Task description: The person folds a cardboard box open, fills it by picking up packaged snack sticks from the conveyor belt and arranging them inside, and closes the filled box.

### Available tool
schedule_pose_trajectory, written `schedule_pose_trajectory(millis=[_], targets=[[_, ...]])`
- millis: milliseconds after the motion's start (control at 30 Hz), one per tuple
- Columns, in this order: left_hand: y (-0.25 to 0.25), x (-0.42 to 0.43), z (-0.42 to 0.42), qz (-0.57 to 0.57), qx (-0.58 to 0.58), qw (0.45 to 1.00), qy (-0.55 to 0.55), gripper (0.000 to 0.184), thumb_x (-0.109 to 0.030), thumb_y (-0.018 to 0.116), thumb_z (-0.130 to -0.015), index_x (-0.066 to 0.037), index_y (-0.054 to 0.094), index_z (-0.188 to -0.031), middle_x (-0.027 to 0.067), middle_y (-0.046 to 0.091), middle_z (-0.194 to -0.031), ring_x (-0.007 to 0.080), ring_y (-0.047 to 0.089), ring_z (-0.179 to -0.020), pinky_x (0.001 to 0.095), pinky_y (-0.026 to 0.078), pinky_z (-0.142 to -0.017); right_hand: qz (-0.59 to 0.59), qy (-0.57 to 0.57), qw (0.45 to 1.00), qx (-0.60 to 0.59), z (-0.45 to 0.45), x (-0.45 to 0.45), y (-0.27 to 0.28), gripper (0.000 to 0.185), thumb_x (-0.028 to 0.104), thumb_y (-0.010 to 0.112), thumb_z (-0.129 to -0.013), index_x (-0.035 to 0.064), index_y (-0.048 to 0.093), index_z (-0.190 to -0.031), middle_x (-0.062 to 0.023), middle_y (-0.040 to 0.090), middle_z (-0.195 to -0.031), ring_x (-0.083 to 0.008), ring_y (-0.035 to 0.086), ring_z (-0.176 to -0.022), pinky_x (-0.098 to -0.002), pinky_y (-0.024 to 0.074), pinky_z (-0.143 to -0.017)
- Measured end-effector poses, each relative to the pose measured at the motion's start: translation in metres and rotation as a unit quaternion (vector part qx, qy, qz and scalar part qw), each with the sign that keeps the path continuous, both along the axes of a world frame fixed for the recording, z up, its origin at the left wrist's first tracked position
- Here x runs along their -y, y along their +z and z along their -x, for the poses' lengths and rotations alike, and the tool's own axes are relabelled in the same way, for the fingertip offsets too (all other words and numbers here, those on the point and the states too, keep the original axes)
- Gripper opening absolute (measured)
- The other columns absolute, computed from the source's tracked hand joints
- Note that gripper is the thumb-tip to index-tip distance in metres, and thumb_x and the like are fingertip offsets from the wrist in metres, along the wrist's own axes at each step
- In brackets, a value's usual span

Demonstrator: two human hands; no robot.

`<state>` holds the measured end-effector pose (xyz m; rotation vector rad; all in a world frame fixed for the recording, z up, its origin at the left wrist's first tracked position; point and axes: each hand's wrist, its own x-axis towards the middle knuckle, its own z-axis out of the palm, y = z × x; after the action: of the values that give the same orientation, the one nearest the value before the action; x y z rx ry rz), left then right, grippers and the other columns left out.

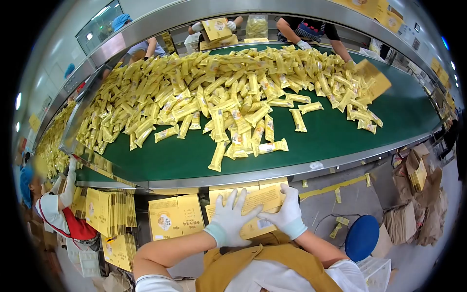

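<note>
Right in front of my body, below the belt's near edge, is a flat yellow carton (pixel 262 197) with printed text. My left hand (pixel 232 216), in a white glove, lies across the carton's left part with its fingers spread. At the carton's right edge, my right hand (pixel 288 212), also gloved, grips it with the thumb over the face; part of the fingers is hidden. Another printed yellow carton (pixel 176 217) lies flat to the left of my left hand. Beyond my hands, a large heap of yellow wrapped bars (pixel 219 97) covers much of the green conveyor belt (pixel 194 163).
A metal rail (pixel 311 166) edges the belt. Stacked flat cartons (pixel 104 211) stand at the left, near a co-worker in a red apron (pixel 80 221). Other people work across the belt, one holding a carton (pixel 216 29). A blue stool (pixel 362 237) and brown paper bags (pixel 401 224) are at the right.
</note>
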<state>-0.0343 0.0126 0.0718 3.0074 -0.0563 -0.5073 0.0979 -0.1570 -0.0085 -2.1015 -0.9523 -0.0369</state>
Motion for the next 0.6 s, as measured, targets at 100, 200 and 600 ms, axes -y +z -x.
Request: schedule_pose_trajectory(millis=[100, 200, 600], targets=[[-0.004, 0.001, 0.002, 0.020, 0.007, 1.000, 0.021, 0.100, -0.063, 0.073, -0.069, -0.029, 0.036, -0.155, 0.0363, 0.024, -0.155, 0.0543, 0.023, -0.142, 0.0655, 0.024, -0.108, -0.045, 0.044, 0.980, -0.188, -0.015, 0.010, -0.011, 0.090, 0.036, 0.090, -0.068, -0.0036, 0.047, -0.136, -0.0148, 0.056, -0.114, -0.0236, 0.060, -0.095, -0.0366, 0.0522, -0.084], [0.015, -0.021, 0.004, 0.105, 0.059, 0.989, 0.088, 0.103, -0.055, 0.075, -0.070, -0.020, 0.032, -0.156, 0.0347, 0.024, -0.155, 0.0509, 0.026, -0.143, 0.0608, 0.024, -0.112, -0.216, 0.009, 0.831, -0.512, -0.057, 0.030, -0.040, 0.057, 0.039, 0.066, -0.096, -0.0021, 0.053, -0.133, -0.0102, 0.063, -0.111, -0.0150, 0.064, -0.086, -0.0306, 0.0552, -0.079], [-0.093, -0.014, 0.026, 0.879, 0.029, 0.368, 0.302, 0.083, -0.045, 0.057, -0.096, -0.002, 0.021, -0.158, 0.0176, 0.037, -0.157, 0.0306, 0.041, -0.142, 0.0415, 0.033, -0.118, -0.037, -0.025, 0.953, -0.299, -0.038, 0.043, -0.010, 0.065, 0.021, 0.055, -0.099, 0.0029, 0.025, -0.154, -0.0313, 0.056, -0.135, -0.0432, 0.057, -0.124, -0.0431, 0.0483, -0.099]])
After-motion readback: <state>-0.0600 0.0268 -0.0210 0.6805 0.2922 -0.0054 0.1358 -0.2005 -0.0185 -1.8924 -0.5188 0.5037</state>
